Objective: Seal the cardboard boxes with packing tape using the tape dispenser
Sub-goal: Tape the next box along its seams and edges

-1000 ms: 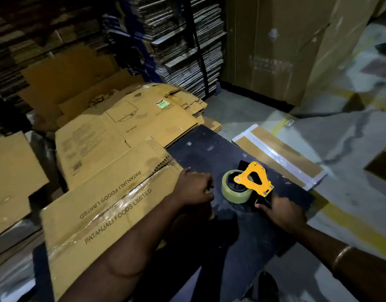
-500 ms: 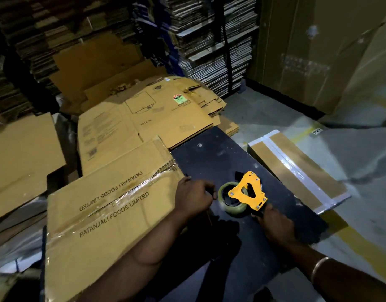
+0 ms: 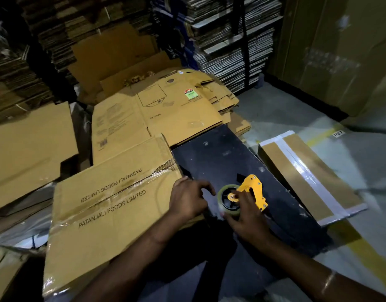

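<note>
The yellow tape dispenser [image 3: 252, 190], with its clear tape roll [image 3: 228, 199], lies on the black board [image 3: 220, 158], long axis running toward the board's right edge. The right hand [image 3: 246, 216] grips the roll; the left hand [image 3: 187, 199], fingers loosely curled and holding nothing, rests on the board's left edge.

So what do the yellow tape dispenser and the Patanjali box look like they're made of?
Tape dispenser: probably painted metal, going by its flat, thin, riveted yellow plates, though hard plastic is possible. Patanjali box: brown corrugated cardboard with a matte finish; fluted layers show at its torn edge, and glossy clear tape runs along the seam.
</note>
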A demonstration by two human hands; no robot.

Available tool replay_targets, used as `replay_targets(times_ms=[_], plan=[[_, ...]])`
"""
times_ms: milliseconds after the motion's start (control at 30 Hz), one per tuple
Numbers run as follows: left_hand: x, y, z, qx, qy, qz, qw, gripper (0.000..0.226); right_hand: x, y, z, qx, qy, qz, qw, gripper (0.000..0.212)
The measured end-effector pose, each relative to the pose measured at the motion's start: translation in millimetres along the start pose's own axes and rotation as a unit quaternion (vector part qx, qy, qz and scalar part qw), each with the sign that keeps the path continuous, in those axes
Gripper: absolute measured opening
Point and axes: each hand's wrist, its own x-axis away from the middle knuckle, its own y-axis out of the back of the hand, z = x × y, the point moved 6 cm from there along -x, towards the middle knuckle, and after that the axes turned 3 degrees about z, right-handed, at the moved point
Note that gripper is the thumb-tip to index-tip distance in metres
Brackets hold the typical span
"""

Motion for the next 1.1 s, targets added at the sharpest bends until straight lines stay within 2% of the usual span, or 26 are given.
replay_targets(times_ms=[67,133,167,233,300,333,400,500,600,667,767,833,900,967,1100], plan=[[0.4,1.4,0.7,0.034,0.000,-0.006,0.999,0.037,-13.6,-2.4,32.0,-0.131,0.062,0.075,0.987,0.052],[2.0,6.7,4.9,0.159,0.024,-0.023,0.987,0.031,-25.5,-3.3,55.6,-0.164,0.119,0.103,0.974,0.042],[2.9,9.4,9.2,0.254,0.043,-0.039,0.965,0.031,-30.5,-4.7,63.8,-0.182,0.140,0.115,0.967,0.042],[6.2,16.8,21.5,0.408,0.072,-0.117,0.903,0.030,-38.4,-10.3,72.7,-0.206,0.158,0.147,0.955,0.045],[13.0,23.1,31.0,0.464,0.087,-0.194,0.860,0.031,-44.9,-18.4,73.5,-0.211,0.150,0.180,0.949,0.047],[17.1,26.0,32.9,0.460,0.094,-0.220,0.855,0.034,-48.2,-21.2,73.6,-0.208,0.150,0.191,0.948,0.047],[22.4,31.0,34.9,0.433,0.095,-0.247,0.861,0.038,-53.9,-25.9,73.0,-0.200,0.156,0.216,0.943,0.044],[27.3,35.4,39.6,0.369,0.077,-0.218,0.900,0.035,-59.8,-28.8,73.5,-0.199,0.155,0.263,0.931,0.041],[30.5,38.7,53.3,0.208,0.041,-0.178,0.961,0.031,-63.0,-33.3,71.7,-0.198,0.141,0.297,0.924,0.039],[34.0,37.4,58.9,0.101,0.027,-0.170,0.980,0.040,-64.3,-36.1,66.7,-0.194,0.132,0.320,0.918,0.038],[36.4,29.2,60.9,0.062,0.025,-0.148,0.987,0.055,-65.7,-36.7,58.5,-0.238,0.107,0.339,0.904,0.026],[36.2,25.8,61.0,0.056,0.038,-0.135,0.989,0.062,-67.7,-32.9,60.6,-0.314,0.063,0.278,0.906,0.024],[35.9,26.1,61.2,0.059,0.046,-0.133,0.988,0.064,-70.4,-29.5,69.8,-0.336,0.018,0.183,0.924,0.029],[36.1,27.0,60.5,0.053,0.052,-0.136,0.988,0.065,-69.3,-31.6,87.6,-0.351,-0.043,0.143,0.925,0.035],[36.0,27.4,57.4,0.069,0.079,-0.123,0.987,0.073,-65.7,-64.2,114.6,-0.357,-0.068,0.204,0.909,0.059]])
